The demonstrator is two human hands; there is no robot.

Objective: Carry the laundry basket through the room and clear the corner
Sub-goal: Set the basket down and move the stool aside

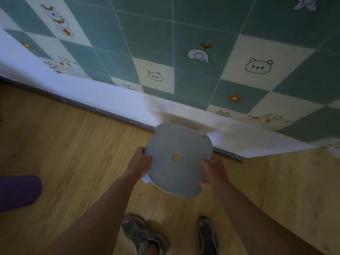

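Note:
A round grey plastic stool [176, 159] with a small hole in the middle of its seat is seen from above, close to the corner where the wall meets a wooden panel. My left hand [140, 161] grips its left rim and my right hand [213, 172] grips its right rim. The stool's legs are hidden under the seat, apart from a white bit at the lower left. No laundry basket is in view.
The wall [202, 43] carries green and cream checked paper with animal drawings above a white band and grey skirting. A wooden panel [294, 181] stands at the right. A purple rolled thing [16, 192] lies on the wooden floor at left. My two shoes [143, 234] show below.

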